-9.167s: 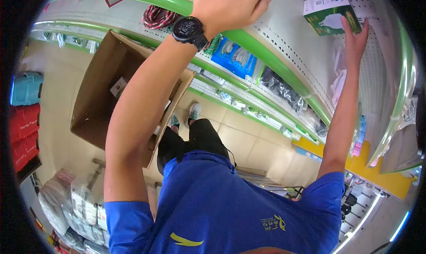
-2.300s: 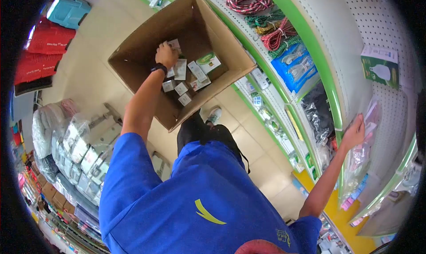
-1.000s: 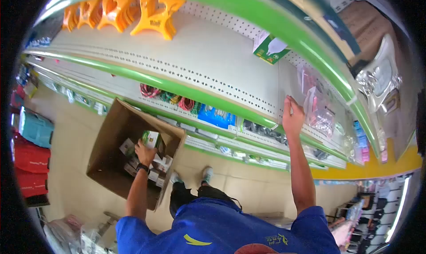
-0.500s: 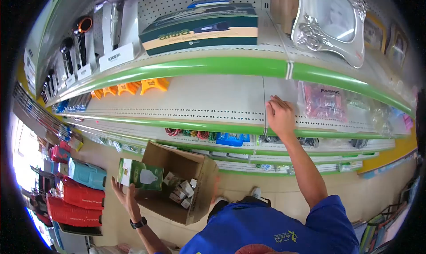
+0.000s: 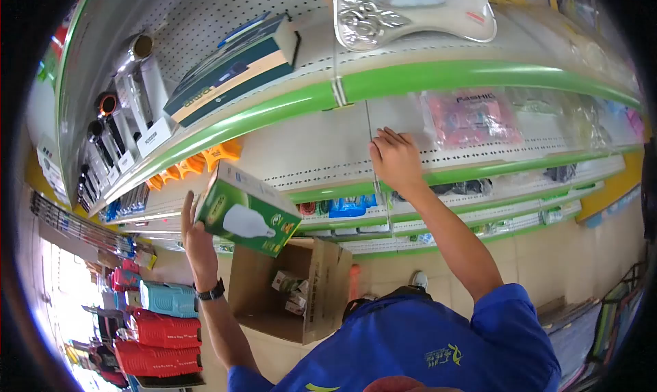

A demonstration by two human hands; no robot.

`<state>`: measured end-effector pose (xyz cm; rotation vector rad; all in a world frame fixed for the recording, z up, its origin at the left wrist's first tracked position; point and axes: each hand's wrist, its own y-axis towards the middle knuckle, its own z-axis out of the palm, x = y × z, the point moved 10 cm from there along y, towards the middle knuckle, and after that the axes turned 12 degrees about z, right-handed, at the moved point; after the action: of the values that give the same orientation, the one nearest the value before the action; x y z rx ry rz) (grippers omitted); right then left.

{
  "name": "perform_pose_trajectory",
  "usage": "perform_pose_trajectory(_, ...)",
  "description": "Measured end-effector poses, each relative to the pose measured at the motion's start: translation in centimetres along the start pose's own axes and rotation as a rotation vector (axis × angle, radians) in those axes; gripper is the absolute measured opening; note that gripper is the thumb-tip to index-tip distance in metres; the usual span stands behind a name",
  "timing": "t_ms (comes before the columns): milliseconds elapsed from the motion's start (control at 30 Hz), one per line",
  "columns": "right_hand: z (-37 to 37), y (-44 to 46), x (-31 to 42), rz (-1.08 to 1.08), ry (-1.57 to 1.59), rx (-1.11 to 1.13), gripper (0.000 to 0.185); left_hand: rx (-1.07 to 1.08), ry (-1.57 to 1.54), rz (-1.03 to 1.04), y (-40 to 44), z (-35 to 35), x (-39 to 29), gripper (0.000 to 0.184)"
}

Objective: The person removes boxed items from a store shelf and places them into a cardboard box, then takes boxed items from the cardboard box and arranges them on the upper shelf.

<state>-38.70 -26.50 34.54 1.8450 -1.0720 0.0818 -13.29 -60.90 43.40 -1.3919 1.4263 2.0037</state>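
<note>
My left hand [image 5: 199, 248], with a black watch at the wrist, grips a green and white light bulb box [image 5: 250, 217] by its left end. A large white bulb is printed on the box's front. The box is tilted and held in front of the shelf edge, above the open cardboard carton [image 5: 328, 289]. My right hand [image 5: 397, 161] rests on the middle shelf [image 5: 301, 142] near a seam, its fingers laid on the surface and nothing seen in them. To its right lies a pink packet [image 5: 472, 118] in clear plastic.
Small boxes [image 5: 294, 293] lie inside the carton on the floor. The upper shelf holds a dark green box [image 5: 233, 70], hair dryers [image 5: 137, 57] and a silver photo frame [image 5: 410, 16]. Orange items [image 5: 222, 151] stand on the middle shelf. Red cases [image 5: 164, 327] stand at lower left.
My left hand has lifted the light bulb box up from beside the carton toward the shelf. The view has turned, and my right hand stays on the middle shelf.
</note>
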Motion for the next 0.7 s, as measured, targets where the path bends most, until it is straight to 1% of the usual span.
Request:
perform_pose_trajectory(67,0.0,-0.1,-0.2,0.009,0.013,-0.007,0.022,0.1,-0.069,-0.004,2.1,2.3,1.1,0.073)
perform_pose_trajectory(167,0.0,-0.1,-0.3,0.008,0.026,-0.017,0.022,0.199,-0.076,-0.016,5.0,5.4,2.9,0.074)
perform_pose_trajectory(267,-0.2,-0.2,-0.2,-0.005,0.015,-0.028,0.022,0.25,-0.107,-0.041,7.8,8.6,4.9,0.072)
perform_pose_trajectory(367,-0.2,-0.2,-0.3,-0.005,-0.004,-0.035,0.022,0.253,-0.18,-0.015,11.0,9.9,8.6,0.07)
perform_pose_trajectory(400,-0.1,-0.2,-0.4,0.009,-0.009,-0.023,0.022,0.239,-0.218,-0.039,11.5,11.1,9.0,0.054)
perform_pose_trajectory(433,0.0,-0.1,-0.5,0.02,-0.013,-0.01,0.022,0.29,-0.197,0.012,13.4,10.7,11.6,0.047)
perform_pose_trajectory(467,-0.1,-0.2,-0.5,0.016,-0.025,-0.026,0.022,0.341,-0.179,0.058,15.8,9.2,16.9,0.041)
perform_pose_trajectory(500,0.1,-0.1,-0.5,0.009,-0.032,-0.039,0.023,0.369,-0.206,0.054,16.5,10.0,17.9,0.037)
perform_pose_trajectory(533,0.1,-0.1,-0.4,0.004,-0.039,-0.049,0.024,0.397,-0.233,0.05,16.6,12.1,17.2,0.033)
perform_pose_trajectory(600,0.4,0.2,-0.6,0.039,-0.05,0.023,0.024,0.413,-0.381,-0.075,15.9,15.7,16.1,0.028)
perform_pose_trajectory(667,0.5,-0.3,-0.7,0.081,-0.054,0.084,0.023,0.35,-0.299,0.018,17.2,16.2,17.6,0.026)
perform_pose_trajectory(700,0.5,-0.1,-0.8,0.091,-0.056,0.096,0.024,0.324,-0.43,-0.046,16.4,18.5,14.9,0.025)
